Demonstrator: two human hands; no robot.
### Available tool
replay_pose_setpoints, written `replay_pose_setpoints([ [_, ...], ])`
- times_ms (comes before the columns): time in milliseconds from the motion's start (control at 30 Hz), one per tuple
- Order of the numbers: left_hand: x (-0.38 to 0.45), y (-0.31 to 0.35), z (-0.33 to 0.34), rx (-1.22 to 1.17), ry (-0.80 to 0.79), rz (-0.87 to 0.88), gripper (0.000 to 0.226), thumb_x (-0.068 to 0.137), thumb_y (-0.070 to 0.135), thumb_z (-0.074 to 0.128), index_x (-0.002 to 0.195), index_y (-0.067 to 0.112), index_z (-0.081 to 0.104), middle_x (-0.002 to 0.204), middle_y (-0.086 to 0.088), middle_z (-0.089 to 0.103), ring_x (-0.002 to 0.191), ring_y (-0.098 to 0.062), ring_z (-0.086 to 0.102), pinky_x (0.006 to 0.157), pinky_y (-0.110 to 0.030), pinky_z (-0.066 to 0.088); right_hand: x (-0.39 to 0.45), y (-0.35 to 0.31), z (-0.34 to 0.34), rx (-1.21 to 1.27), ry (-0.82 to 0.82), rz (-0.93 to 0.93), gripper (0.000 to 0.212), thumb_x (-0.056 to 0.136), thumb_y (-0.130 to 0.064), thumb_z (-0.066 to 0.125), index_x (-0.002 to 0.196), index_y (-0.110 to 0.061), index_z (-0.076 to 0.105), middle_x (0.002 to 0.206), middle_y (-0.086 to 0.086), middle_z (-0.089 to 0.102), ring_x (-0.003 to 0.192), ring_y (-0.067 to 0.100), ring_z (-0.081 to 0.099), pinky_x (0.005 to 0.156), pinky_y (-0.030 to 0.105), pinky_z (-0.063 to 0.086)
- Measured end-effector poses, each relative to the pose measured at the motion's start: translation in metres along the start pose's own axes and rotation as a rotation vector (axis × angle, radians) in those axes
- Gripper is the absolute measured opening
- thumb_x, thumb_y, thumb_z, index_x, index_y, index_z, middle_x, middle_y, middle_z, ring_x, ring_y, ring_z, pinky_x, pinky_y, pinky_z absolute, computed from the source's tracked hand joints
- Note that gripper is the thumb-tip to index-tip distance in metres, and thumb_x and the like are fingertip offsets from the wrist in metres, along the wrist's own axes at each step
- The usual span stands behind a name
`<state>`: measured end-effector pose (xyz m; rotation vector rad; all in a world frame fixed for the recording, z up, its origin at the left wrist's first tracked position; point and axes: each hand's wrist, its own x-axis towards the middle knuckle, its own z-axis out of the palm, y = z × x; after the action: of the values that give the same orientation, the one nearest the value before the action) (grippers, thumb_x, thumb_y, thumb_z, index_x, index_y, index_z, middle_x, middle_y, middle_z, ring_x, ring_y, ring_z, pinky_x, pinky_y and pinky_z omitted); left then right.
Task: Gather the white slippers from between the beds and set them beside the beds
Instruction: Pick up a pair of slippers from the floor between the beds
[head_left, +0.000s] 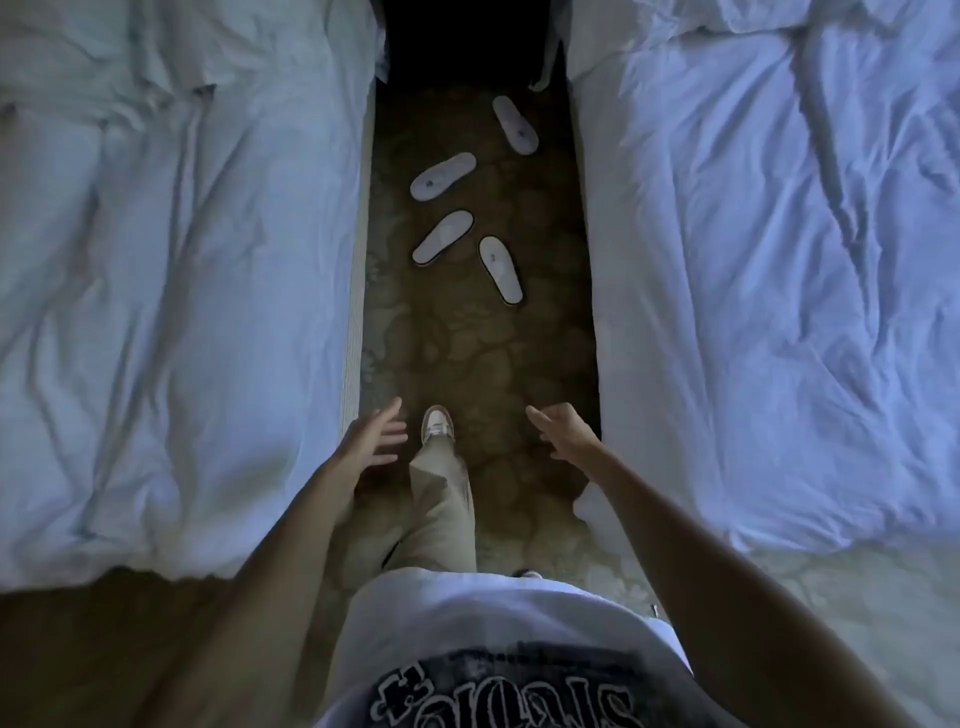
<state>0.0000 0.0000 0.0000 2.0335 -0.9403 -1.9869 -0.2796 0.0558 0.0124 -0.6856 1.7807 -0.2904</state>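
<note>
Several white slippers lie scattered on the dark patterned carpet between the two beds. The nearest slipper (500, 269) points toward me, with another slipper (443, 237) just left of it. Farther on lies a third slipper (442, 176), and a fourth slipper (515, 125) sits close to the right bed. My left hand (371, 436) is held out low, fingers spread, holding nothing. My right hand (561, 428) is also out in front, fingers loosely apart and empty. Both hands are well short of the slippers.
The left bed (182, 260) and right bed (779, 234) carry rumpled white duvets and wall in a narrow aisle (478, 353). My foot in a light sneaker (438, 423) stands in the aisle. The far end is dark, with a pale object (545, 73) by the right bed.
</note>
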Motion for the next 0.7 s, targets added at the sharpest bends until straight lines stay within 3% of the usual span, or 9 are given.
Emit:
replay_pose_setpoints([
  [67,0.024,0.035,-0.015,-0.028,0.001,-0.025,0.063,0.092,0.054,0.049,0.14,0.013,0.047,0.139,-0.011,0.057,0.122,-0.028,0.058,0.099,-0.044,0.049,0.041,-0.022,-0.002,0.026,0.02,0.039,0.063,0.07,-0.076,0.057,0.08,-0.013,0.056,0.075,0.007,0.056,0.072,0.032,0.061,0.079,0.049,0.057],
  [133,0.049,0.076,-0.029,-0.042,-0.025,-0.041,0.062,0.092,0.052,0.051,0.14,0.013,0.046,0.138,-0.011,0.056,0.123,-0.028,0.058,0.101,-0.045,0.048,0.077,-0.055,-0.01,0.062,0.049,0.069,0.068,0.049,-0.091,0.056,0.073,-0.029,0.043,0.072,-0.004,0.049,0.059,0.013,0.052,0.06,0.034,0.05],
  [200,0.067,0.126,-0.041,-0.005,-0.032,-0.037,0.063,0.091,0.053,0.053,0.14,0.014,0.046,0.137,-0.01,0.057,0.122,-0.026,0.059,0.1,-0.044,0.049,0.09,-0.11,-0.019,0.147,0.081,0.051,0.064,0.067,-0.077,0.061,0.1,-0.024,0.051,0.092,-0.002,0.054,0.078,0.014,0.057,0.069,0.03,0.047],
  [233,0.078,0.152,-0.046,0.031,-0.046,-0.01,0.063,0.09,0.053,0.053,0.14,0.015,0.047,0.137,-0.009,0.058,0.121,-0.025,0.059,0.099,-0.043,0.049,0.099,-0.135,-0.026,0.17,0.121,0.036,0.067,0.076,-0.068,0.061,0.119,-0.017,0.05,0.106,0.001,0.054,0.094,0.019,0.059,0.078,0.032,0.048],
  [300,0.103,0.202,-0.053,0.084,-0.07,0.046,0.063,0.09,0.053,0.053,0.14,0.015,0.046,0.137,-0.009,0.058,0.121,-0.024,0.059,0.097,-0.041,0.05,0.122,-0.171,-0.041,0.186,0.153,0.012,0.079,0.082,-0.061,0.058,0.137,-0.007,0.04,0.126,0.006,0.053,0.114,0.024,0.056,0.093,0.037,0.047],
  [400,0.135,0.274,-0.061,0.146,-0.071,0.096,0.059,0.092,0.05,0.053,0.14,0.015,0.046,0.139,-0.008,0.057,0.124,-0.024,0.058,0.097,-0.039,0.05,0.15,-0.215,-0.062,0.197,0.172,-0.017,0.084,0.082,-0.063,0.057,0.141,-0.006,0.037,0.136,0.009,0.05,0.117,0.026,0.055,0.096,0.039,0.045],
  [500,0.178,0.332,-0.061,0.181,-0.043,0.132,0.051,0.093,0.044,0.054,0.135,0.015,0.049,0.138,-0.007,0.058,0.123,-0.023,0.059,0.09,-0.033,0.051,0.188,-0.244,-0.084,0.24,0.187,-0.001,0.087,0.08,-0.062,0.061,0.142,-0.006,0.036,0.132,0.008,0.051,0.115,0.026,0.055,0.087,0.033,0.044],
  [700,0.292,0.408,-0.045,0.247,0.018,0.101,0.047,0.09,0.045,0.059,0.127,0.017,0.053,0.134,-0.004,0.058,0.119,-0.02,0.057,0.086,-0.032,0.049,0.295,-0.277,-0.119,0.32,0.223,0.074,0.093,0.076,-0.056,0.07,0.144,-0.006,0.032,0.143,0.013,0.047,0.128,0.028,0.049,0.085,0.028,0.036],
])
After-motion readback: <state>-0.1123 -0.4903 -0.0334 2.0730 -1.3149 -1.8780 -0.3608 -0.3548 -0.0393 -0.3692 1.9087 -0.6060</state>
